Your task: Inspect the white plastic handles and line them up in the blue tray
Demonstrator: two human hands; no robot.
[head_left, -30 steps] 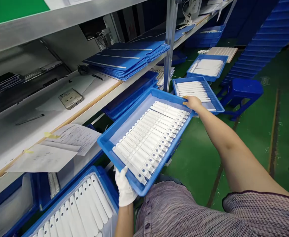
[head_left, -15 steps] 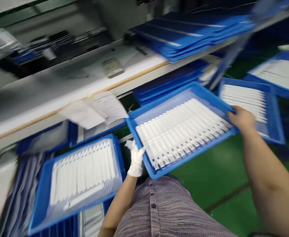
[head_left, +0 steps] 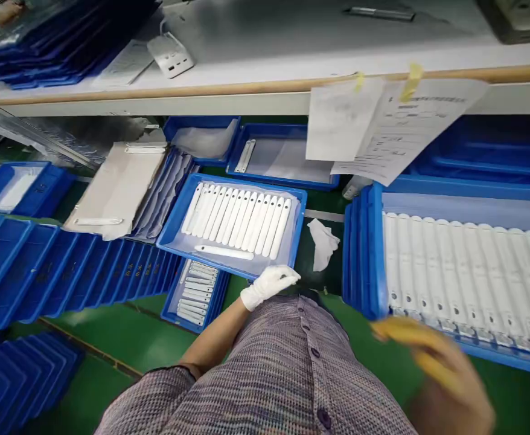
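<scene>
The left hand (head_left: 268, 284), in a white glove, lay with its fingers stretched out loosely and held nothing. It was just at the near rim of the small tray (head_left: 174, 220), which lay at 11 o'clock from it, with a row of white strips (head_left: 238, 214) inside. A rag (head_left: 323, 241) lay at 1 o'clock from this hand.

The right hand (head_left: 432, 362) was blurred, with yellow on the fingertips. It was at the near left corner of the full tray (head_left: 376, 254), which spread from 12 to 2 o'clock of it. I cannot tell how far it was open or if it gripped the rim.

Half a second before, both hands carried the full tray, the left one at its near corner. Now the left hand had let go and sat by the small tray. The papers (head_left: 383, 121) hung from the desk (head_left: 269, 42) at 12 o'clock.
</scene>
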